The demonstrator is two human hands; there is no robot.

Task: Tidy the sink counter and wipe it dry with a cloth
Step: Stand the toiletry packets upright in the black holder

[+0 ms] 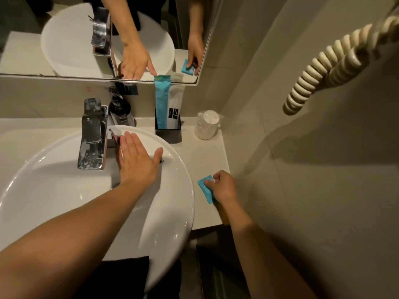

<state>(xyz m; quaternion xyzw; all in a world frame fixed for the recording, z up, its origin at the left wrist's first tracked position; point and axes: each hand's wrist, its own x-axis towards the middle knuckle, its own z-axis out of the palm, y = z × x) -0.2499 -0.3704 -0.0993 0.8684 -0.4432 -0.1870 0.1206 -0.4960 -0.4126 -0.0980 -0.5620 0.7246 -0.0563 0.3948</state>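
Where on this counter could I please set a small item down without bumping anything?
Bare counter lies between the black holder, the wrapped cups and the right hand on the blue packet. Behind the faucet, beside the soap bottle, it is crowded.

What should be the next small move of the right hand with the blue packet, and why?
Probably lift the small blue packet and drop it into the black holder at the back. The right hand already pinches it on the counter, and a similar blue sachet stands in that holder.
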